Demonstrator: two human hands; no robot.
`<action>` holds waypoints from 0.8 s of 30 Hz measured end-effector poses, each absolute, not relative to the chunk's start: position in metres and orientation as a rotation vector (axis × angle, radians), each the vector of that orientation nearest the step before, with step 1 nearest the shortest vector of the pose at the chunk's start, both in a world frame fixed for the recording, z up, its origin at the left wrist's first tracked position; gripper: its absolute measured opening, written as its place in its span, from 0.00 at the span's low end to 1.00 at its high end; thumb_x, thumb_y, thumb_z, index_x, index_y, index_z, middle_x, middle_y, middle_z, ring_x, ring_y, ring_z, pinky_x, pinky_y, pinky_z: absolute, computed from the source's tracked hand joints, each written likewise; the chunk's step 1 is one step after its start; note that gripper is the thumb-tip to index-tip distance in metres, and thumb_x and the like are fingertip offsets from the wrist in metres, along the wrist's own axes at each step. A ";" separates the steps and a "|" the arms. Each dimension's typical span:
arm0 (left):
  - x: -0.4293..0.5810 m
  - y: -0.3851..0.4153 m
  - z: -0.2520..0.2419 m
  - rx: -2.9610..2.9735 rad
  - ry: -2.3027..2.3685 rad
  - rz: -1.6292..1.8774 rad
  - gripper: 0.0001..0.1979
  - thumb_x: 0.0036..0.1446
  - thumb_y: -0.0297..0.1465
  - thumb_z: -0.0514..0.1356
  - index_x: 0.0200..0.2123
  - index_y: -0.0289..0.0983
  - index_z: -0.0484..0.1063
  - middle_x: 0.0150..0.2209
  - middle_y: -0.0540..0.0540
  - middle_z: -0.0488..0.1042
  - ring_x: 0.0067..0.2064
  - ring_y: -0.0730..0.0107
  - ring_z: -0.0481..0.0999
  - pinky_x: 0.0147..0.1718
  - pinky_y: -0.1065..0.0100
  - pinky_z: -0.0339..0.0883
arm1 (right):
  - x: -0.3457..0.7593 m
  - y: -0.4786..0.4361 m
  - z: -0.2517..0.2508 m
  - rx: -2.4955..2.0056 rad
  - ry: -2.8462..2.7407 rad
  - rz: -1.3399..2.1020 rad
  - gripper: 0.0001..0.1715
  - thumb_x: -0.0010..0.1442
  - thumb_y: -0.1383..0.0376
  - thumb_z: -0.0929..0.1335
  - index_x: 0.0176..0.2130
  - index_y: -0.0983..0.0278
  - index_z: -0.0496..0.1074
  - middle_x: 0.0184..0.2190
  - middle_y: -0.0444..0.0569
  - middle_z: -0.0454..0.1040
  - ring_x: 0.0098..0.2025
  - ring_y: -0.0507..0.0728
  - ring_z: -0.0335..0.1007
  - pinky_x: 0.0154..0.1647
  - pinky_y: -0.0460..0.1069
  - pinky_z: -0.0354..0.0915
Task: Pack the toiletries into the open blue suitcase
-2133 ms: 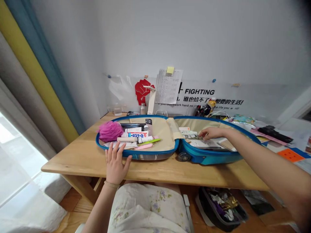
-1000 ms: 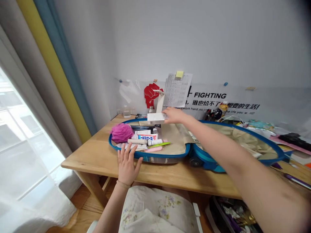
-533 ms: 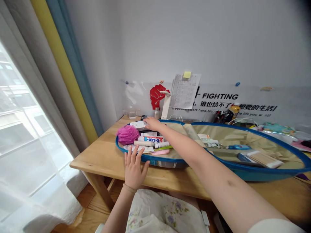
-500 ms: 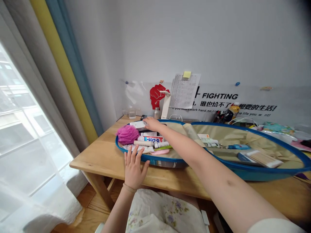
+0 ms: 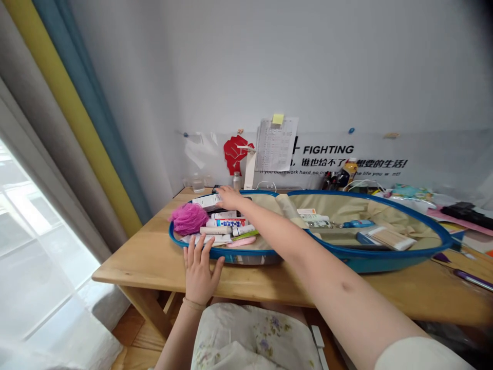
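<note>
A blue-rimmed suitcase (image 5: 370, 259) with beige lining lies opened out on the wooden desk. My left hand (image 5: 202, 275) rests on the near rim of its left half, fingers spread, holding nothing. My right hand (image 5: 230, 199) reaches across to the far left, its fingers on the end of a white box (image 5: 205, 201); the underside of the grip is hidden. Beside the box sits a magenta mesh bath puff (image 5: 189, 218). Between my hands lie a toothpaste tube (image 5: 227, 222), a beige tube (image 5: 214, 230), a white tube (image 5: 243, 230) and a pink item (image 5: 242, 241).
In the right half are a blue item (image 5: 358, 224) and a pack of thin sticks (image 5: 392, 238). Behind stand a glass (image 5: 198, 183), a small bottle (image 5: 236, 181) and a white lamp (image 5: 249, 169). A purple pen (image 5: 474, 280) lies at the right.
The view has shifted to the right, so everything appears further left. Both hands keep nearly the same places at the suitcase, the right one still at the white box.
</note>
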State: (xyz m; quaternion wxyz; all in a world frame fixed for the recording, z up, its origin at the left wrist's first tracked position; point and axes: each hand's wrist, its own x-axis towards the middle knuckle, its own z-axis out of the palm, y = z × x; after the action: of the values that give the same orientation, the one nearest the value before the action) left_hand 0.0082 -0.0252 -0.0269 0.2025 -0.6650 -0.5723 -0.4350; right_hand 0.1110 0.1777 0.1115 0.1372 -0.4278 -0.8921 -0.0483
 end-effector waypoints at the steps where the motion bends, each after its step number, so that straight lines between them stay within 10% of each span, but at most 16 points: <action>1: 0.008 -0.025 -0.027 -1.857 -1.596 -1.216 0.23 0.64 0.36 0.53 0.61 0.37 0.61 0.63 0.35 0.62 0.69 0.49 0.47 0.64 0.43 0.42 | 0.121 0.179 0.119 -1.229 -2.580 -0.136 0.23 0.63 0.56 0.65 0.55 0.62 0.67 0.57 0.53 0.66 0.54 0.58 0.67 0.54 0.60 0.67; 13: 0.010 -0.027 -0.025 -1.859 -1.611 -1.249 0.25 0.64 0.37 0.53 0.63 0.39 0.59 0.63 0.36 0.62 0.69 0.48 0.48 0.64 0.43 0.42 | 0.394 0.162 0.170 -2.003 -2.401 -0.013 0.14 0.59 0.66 0.66 0.42 0.68 0.78 0.46 0.62 0.77 0.46 0.60 0.75 0.48 0.54 0.67; 24: 0.010 -0.026 -0.024 -1.850 -1.561 -1.239 0.25 0.64 0.36 0.54 0.62 0.38 0.59 0.62 0.34 0.62 0.69 0.48 0.48 0.64 0.43 0.42 | 0.453 0.083 0.110 -2.227 -2.524 0.991 0.16 0.42 0.64 0.77 0.35 0.59 0.79 0.40 0.49 0.80 0.32 0.48 0.75 0.35 0.45 0.67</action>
State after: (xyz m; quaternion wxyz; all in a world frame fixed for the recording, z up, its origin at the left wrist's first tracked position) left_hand 0.0097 -0.0260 -0.0238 0.2098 -0.6651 -0.5612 -0.4457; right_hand 0.4533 0.0833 0.1097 -0.1829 -0.6240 -0.7071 0.2777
